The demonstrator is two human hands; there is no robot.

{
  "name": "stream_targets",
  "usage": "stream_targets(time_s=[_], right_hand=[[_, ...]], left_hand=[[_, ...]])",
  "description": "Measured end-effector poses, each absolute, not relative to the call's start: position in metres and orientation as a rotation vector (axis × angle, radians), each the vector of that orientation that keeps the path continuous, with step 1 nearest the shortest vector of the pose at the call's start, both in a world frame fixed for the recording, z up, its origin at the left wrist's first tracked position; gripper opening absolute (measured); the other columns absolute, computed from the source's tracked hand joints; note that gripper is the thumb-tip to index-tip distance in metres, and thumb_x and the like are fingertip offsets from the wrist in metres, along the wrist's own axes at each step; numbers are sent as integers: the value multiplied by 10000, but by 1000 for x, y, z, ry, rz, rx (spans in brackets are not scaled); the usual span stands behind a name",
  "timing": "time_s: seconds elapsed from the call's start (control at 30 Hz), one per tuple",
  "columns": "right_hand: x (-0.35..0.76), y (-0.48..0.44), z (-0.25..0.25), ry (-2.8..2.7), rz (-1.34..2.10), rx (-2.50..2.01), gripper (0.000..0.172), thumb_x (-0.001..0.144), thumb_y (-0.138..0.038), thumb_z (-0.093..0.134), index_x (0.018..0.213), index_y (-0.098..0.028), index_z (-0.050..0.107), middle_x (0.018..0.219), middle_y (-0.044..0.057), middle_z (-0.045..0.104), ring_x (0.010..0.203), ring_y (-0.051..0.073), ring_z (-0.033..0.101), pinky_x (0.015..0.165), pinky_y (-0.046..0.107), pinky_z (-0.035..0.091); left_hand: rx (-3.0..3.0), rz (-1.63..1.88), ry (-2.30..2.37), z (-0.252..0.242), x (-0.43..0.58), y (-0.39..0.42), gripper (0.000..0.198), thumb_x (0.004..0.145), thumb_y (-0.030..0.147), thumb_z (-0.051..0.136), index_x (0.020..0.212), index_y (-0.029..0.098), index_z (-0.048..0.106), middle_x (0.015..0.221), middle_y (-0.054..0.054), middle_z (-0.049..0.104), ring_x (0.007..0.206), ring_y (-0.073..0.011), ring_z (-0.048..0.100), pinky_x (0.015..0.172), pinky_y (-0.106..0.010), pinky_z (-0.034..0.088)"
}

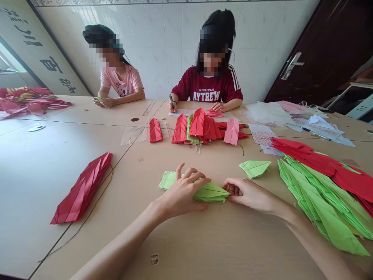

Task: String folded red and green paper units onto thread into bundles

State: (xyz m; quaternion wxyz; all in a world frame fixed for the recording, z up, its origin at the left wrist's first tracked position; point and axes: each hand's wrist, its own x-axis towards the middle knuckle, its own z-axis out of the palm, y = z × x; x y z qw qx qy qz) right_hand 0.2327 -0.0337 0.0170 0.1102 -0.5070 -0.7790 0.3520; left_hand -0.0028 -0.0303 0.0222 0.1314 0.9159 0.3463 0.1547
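Note:
A small stack of folded green paper pieces (214, 192) lies on the wooden table (204, 241) in front of me. My left hand (182, 194) rests on top of the stack's left part, fingers spread and pressing down. My right hand (247, 194) pinches the stack's pointed right tip with curled fingers. One single folded green piece (255, 168) lies just beyond my right hand.
A long fanned pile of green (317, 202) and red folded pieces (326, 163) lies at the right. A strung red stack (83, 188) lies at the left, and more red bundles (201, 128) at mid table. Two people sit opposite; one writes on paper.

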Motion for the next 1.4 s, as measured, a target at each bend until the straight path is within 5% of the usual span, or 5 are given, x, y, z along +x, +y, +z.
stream_targets(time_s=[0.27, 0.57, 1.13, 1.4], right_hand=[[232, -35, 19, -2334, 898, -1551, 112, 740, -174, 501, 650, -195, 564, 657, -4, 588, 592, 136, 522, 540, 245, 374], [253, -28, 23, -2004, 1560, -1520, 95, 773, -251, 520, 716, -184, 487, 596, -33, 523, 518, 100, 525, 483, 210, 418], [256, -27, 32, -2098, 1573, -1455, 197, 796, -366, 548, 778, -171, 571, 624, -29, 451, 558, 93, 439, 488, 200, 395], [254, -28, 33, -2194, 1579, -1466, 188, 795, -327, 532, 721, -165, 589, 591, -33, 448, 545, 85, 426, 474, 190, 342]], left_hand=[[2612, 434, 1030, 20, -8, -26, 534, 697, 396, 667, 1188, 281, 492, 1102, -22, 575, 1074, -225, 473, 1089, -485, 5], [2573, 389, 1108, 23, -24, -21, 537, 681, 334, 646, 1189, 285, 477, 1065, -4, 557, 1065, -215, 486, 1092, -500, 3], [2656, 332, 1120, 24, -28, -18, 556, 665, 373, 648, 1186, 292, 472, 1084, -21, 498, 1030, -214, 499, 1079, -508, 72], [2650, 378, 1076, 20, -24, -17, 393, 720, 440, 632, 1067, 277, 549, 975, 5, 564, 971, -193, 500, 1042, -449, 166]])
